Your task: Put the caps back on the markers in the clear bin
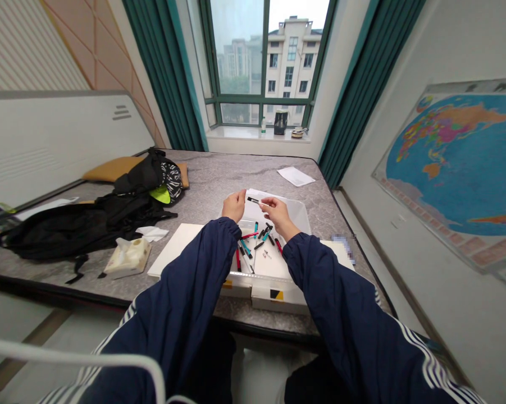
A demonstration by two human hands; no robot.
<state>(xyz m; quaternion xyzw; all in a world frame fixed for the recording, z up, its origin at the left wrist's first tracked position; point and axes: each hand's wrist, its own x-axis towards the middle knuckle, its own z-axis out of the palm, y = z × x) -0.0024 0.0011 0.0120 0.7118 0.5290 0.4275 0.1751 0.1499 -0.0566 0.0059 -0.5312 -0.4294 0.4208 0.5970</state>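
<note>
My right hand (277, 214) pinches a small black-and-white pen part (253, 200) between thumb and fingers, its dark end pointing left. My left hand (235, 206) is raised just left of that part, fingers closed together; what it holds, if anything, is hidden. Both hands are over the far part of a clear plastic tray (302, 216). Inside the tray lie several black, teal and red pen pieces, among them a red one (238, 260) at the left and a teal one (245, 247). Small metallic bits (265, 255) lie near the tray's middle.
White boxes (278, 297) support the tray on a grey marbled mattress (219, 168). To the left are a tissue box (127, 256), crumpled tissue (152, 233) and a black backpack (71, 227). White paper (295, 176) lies beyond the tray. A white cable (88, 358) crosses the lower left.
</note>
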